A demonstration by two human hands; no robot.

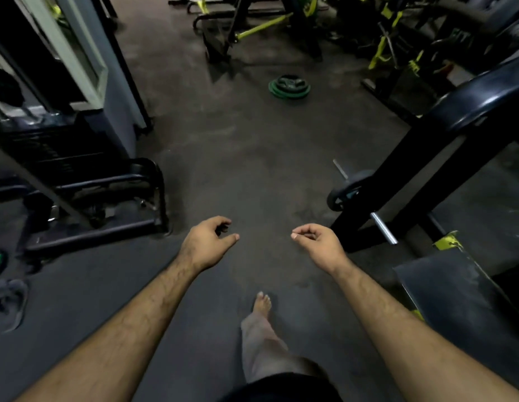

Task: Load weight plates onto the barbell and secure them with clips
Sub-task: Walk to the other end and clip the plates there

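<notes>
A stack of green-and-black weight plates [289, 87] lies flat on the dark floor, far ahead. At the right, a barbell [383, 227] runs behind a black rack post, with one dark plate [346, 190] on its sleeve. My left hand [207, 243] and my right hand [319, 242] are stretched out in front of me above the floor, fingers loosely curled and apart, nothing in either. Both hands are well short of the plate stack and left of the barbell. No clips are visible.
A black machine frame [107, 195] stands at the left, a black rack post [420, 169] at the right, with a padded bench [455, 288] beside it. Yellow-green machines [252, 27] fill the back. Sandals [12, 300] lie at the left. My bare foot [262, 304] is forward.
</notes>
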